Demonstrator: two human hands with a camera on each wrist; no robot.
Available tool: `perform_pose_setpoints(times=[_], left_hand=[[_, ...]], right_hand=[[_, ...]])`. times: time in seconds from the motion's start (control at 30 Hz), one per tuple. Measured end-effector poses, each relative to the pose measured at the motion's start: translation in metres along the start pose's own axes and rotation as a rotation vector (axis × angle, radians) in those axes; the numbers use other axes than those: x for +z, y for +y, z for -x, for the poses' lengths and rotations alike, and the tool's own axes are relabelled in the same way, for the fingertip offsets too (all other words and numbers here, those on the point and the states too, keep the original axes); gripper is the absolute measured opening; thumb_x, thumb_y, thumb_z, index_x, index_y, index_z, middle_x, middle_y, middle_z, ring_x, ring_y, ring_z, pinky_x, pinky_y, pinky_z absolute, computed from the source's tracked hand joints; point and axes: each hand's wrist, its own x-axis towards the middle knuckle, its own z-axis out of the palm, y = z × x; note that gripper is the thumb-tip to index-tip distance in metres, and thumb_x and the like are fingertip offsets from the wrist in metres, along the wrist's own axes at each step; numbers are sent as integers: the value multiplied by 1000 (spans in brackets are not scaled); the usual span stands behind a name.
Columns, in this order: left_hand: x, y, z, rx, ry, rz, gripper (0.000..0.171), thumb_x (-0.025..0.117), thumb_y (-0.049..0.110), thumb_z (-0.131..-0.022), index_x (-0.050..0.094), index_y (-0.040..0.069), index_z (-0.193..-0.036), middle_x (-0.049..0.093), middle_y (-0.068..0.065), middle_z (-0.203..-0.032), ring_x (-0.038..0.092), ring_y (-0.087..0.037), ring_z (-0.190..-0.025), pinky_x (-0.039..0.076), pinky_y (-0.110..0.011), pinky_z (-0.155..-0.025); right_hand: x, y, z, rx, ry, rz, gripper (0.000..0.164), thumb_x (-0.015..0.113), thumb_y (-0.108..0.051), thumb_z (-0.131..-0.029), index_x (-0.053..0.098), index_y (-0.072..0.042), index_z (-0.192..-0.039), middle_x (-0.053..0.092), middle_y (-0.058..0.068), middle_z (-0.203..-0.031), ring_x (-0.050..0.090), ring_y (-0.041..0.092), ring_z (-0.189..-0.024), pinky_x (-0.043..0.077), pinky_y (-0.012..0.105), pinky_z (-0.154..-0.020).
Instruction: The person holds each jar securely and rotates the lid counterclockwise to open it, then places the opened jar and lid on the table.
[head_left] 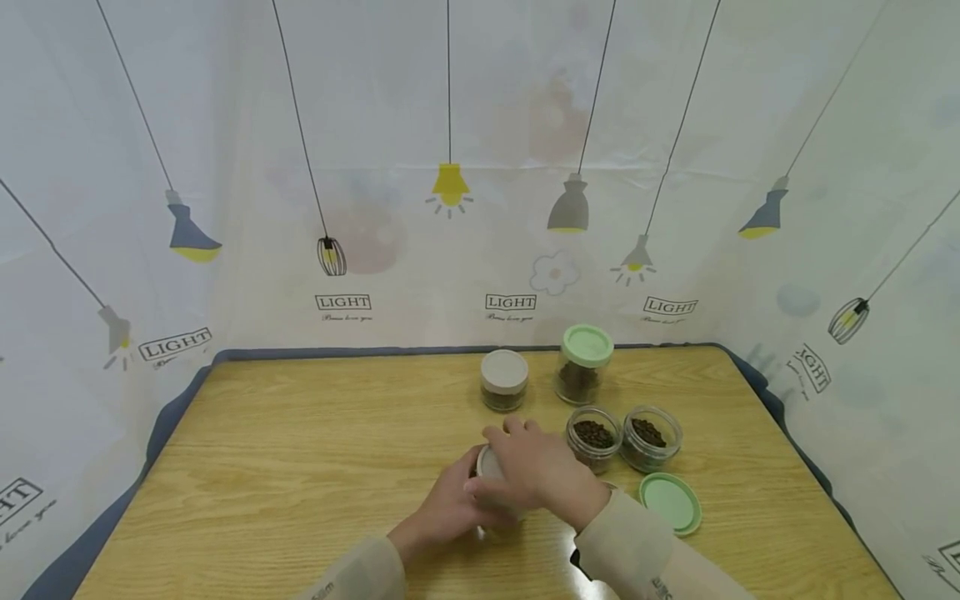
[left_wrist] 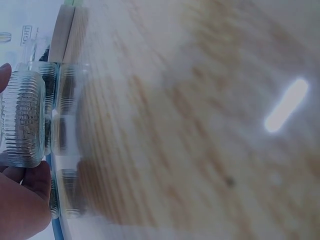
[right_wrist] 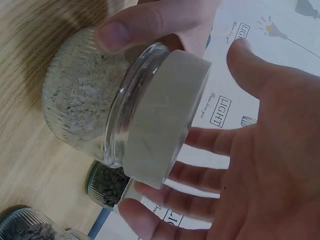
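Holding one ribbed glass jar upright between two hands

The ribbed glass jar [right_wrist: 82,95], with pale flaky contents, is near the front middle of the counter [head_left: 300,450]. Its off-white lid [right_wrist: 162,120] faces up and its base down, the long axis close to vertical. The left hand [head_left: 456,493] is curled around the glass body. The right hand [head_left: 528,468] is loosely spread around the lid, a gap showing between palm and lid; whether its fingertips touch, I cannot tell.

Counting the held one, five jars show. Three wear lids: this one, an off-white-lidded jar [head_left: 504,381] and a taller green-lidded jar [head_left: 584,367], both standing farther back. Two open jars, a left one [head_left: 593,457] and a right one [head_left: 651,457], hold coffee beans, side by side. One loose green lid [head_left: 671,503] lies just in front of them.
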Motion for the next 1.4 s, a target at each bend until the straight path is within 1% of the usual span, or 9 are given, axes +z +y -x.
perform_pose_setpoints(times=[0.2, 0.4, 0.5, 0.6, 0.77, 0.87, 1.07, 1.23, 1.4], left_hand=[[-1, 0, 1, 13, -10, 14, 89, 84, 35, -75, 37, 12, -146, 53, -7, -140, 56, -24, -123, 50, -40, -99], [-1, -1, -1, 19, 1, 29, 88, 86, 33, -73, 39, 14, -145, 56, -5, -136, 57, -22, -120, 50, -34, -96], [0, -2, -2, 21, 13, 14, 87, 86, 33, -73, 39, 15, -144, 56, -4, -135, 57, -21, -121, 49, -33, -97], [0, -2, -2, 31, 26, -11, 86, 86, 34, -73, 40, 15, -143, 57, -4, -134, 57, -21, -120, 48, -35, -98], [0, -3, -2, 41, 30, -38, 86, 86, 35, -72, 41, 14, -142, 57, -4, -134, 57, -21, -121, 46, -38, -102], [0, -3, -2, 26, 34, -48, 90, 87, 35, -71, 39, 14, -145, 56, -2, -135, 56, -19, -121, 46, -36, -102], [1, -3, -1, 25, 43, -68, 94, 86, 38, -70, 37, 16, -147, 57, -1, -132, 56, -16, -117, 47, -30, -96], [1, -2, -1, 35, 42, -70, 96, 86, 40, -70, 36, 17, -148, 57, -2, -134, 56, -16, -117, 47, -29, -96], [1, -1, 0, 17, 27, -52, 96, 86, 36, -71, 35, 14, -149, 56, -4, -136, 56, -18, -118, 48, -30, -95]], right_hand=[[4, 0, -1, 21, 23, -7, 85, 62, -72, -78, 46, -17, -140, 54, 15, -130, 56, 36, -113, 53, 51, -77], [6, 1, -1, 23, 35, -4, 82, 66, -70, -77, 50, -14, -135, 55, 15, -123, 57, 33, -103, 53, 48, -73], [6, 1, 0, 16, 45, -10, 80, 68, -66, -77, 50, -14, -134, 55, 15, -122, 57, 33, -102, 53, 47, -72], [5, 1, -1, -1, 46, -18, 75, 71, -62, -77, 52, -14, -130, 54, 15, -119, 57, 31, -100, 53, 46, -70], [2, 2, -2, -46, 13, -38, 62, 77, -49, -75, 55, -16, -123, 54, 11, -113, 54, 26, -94, 51, 41, -64], [-1, 3, -3, -79, -14, -51, 60, 79, -41, -73, 56, -19, -123, 54, 7, -116, 53, 24, -97, 51, 39, -66], [-2, 7, -5, -145, -63, -55, 66, 84, -34, -69, 56, -22, -128, 52, 4, -124, 53, 24, -108, 53, 40, -72], [-3, 8, -5, -178, -70, -46, 68, 86, -31, -68, 56, -23, -128, 51, 2, -128, 52, 24, -114, 54, 40, -75], [-3, 8, -5, -215, -76, -41, 66, 88, -28, -67, 57, -26, -126, 51, 1, -128, 51, 24, -115, 54, 40, -77]])
